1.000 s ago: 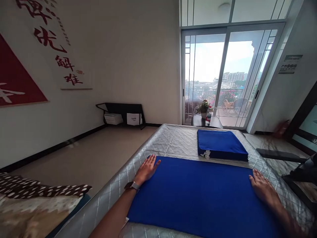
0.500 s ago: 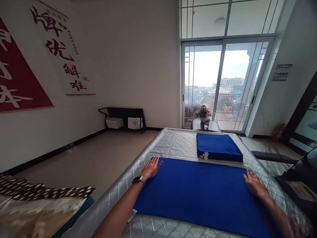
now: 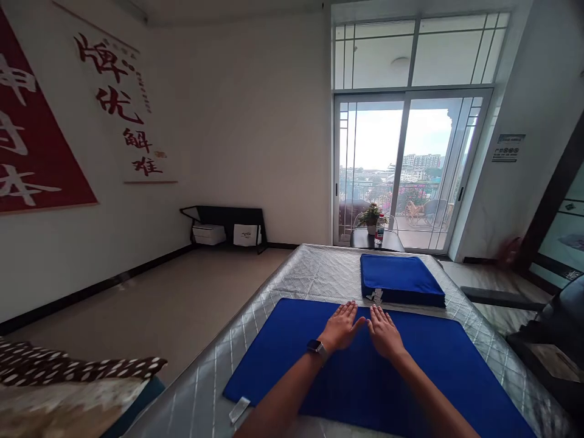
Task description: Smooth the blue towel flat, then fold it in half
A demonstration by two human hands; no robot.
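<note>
A blue cloth (image 3: 269, 359) lies spread flat on the silver quilted table cover (image 3: 201, 371), with a white tag (image 3: 239, 409) sticking out at its near left corner. My left hand (image 3: 342, 326), with a watch (image 3: 316, 347) on the wrist, rests palm down on the middle of the cloth, fingers stretched out. Close beside it lies my right hand (image 3: 384, 331), flat as well, the two thumbs almost touching. Neither hand holds anything. Just beyond the cloth sits a neat stack of folded blue cloths (image 3: 401, 277) with white tags at its near left corner.
Behind the far table edge stand a small dark table with a potted plant (image 3: 371, 218) and a bottle (image 3: 379, 230). A black shelf (image 3: 228, 216) is by the wall. Patterned fabric (image 3: 77, 389) lies at lower left, a dark chair (image 3: 554, 334) at right.
Both hands have moved inward from the cloth's left and right edges to its middle. The view has tilted slightly upward.
</note>
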